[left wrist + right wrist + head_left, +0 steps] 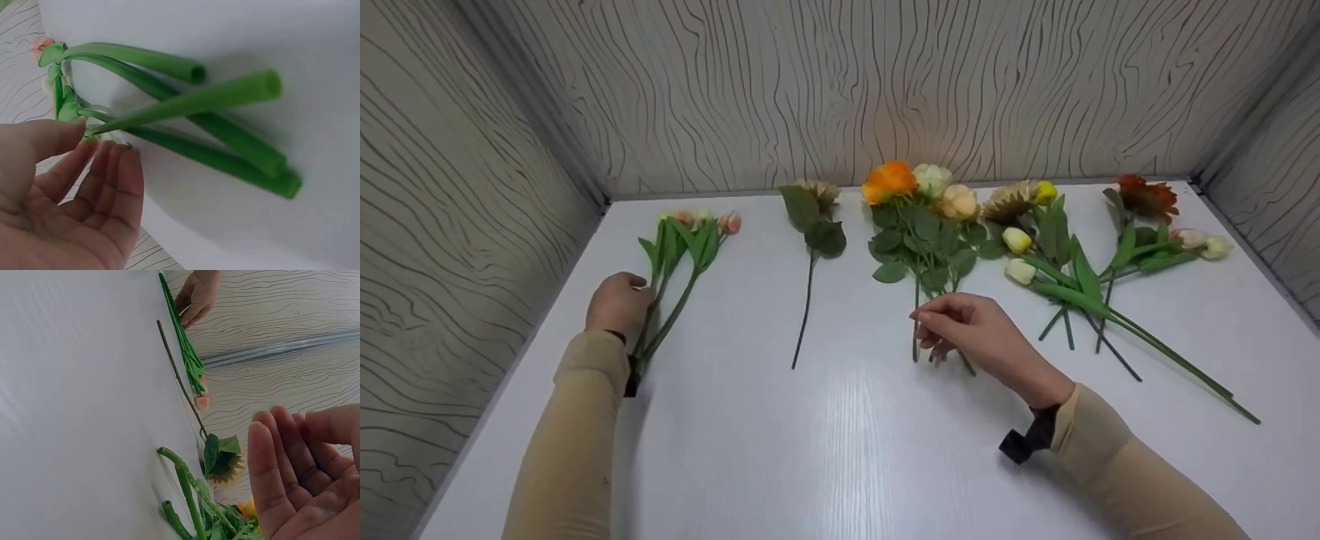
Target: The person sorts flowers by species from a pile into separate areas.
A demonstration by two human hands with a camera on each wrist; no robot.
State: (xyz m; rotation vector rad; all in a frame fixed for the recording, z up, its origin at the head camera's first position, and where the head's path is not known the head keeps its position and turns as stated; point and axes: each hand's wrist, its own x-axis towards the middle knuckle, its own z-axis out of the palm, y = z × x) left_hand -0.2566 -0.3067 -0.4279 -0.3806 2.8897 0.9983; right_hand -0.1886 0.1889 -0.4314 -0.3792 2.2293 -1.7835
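Observation:
At the table's left, my left hand point(619, 304) is at a bunch of pink and pale tulips point(690, 240) lying with their heads toward the back wall. In the left wrist view, the thumb and forefinger of that hand point(84, 185) pinch one green tulip stem point(197, 104), while several other stems lie beside it. My right hand point(975, 334) hovers over the stems of an orange, white and peach rose bunch point(922, 232). Nothing is between its loosely bent fingers in the right wrist view, where the hand point(309, 478) is apart from the cut rose stems point(188, 495).
A single sunflower-like flower point(814, 217) lies between the tulips and roses. To the right are a mixed heap with pale and yellow tulips point(1020, 271) and a rust-red flower point(1147, 197), its long stems crossing. Patterned walls point(840, 90) edge the white table point(780, 450).

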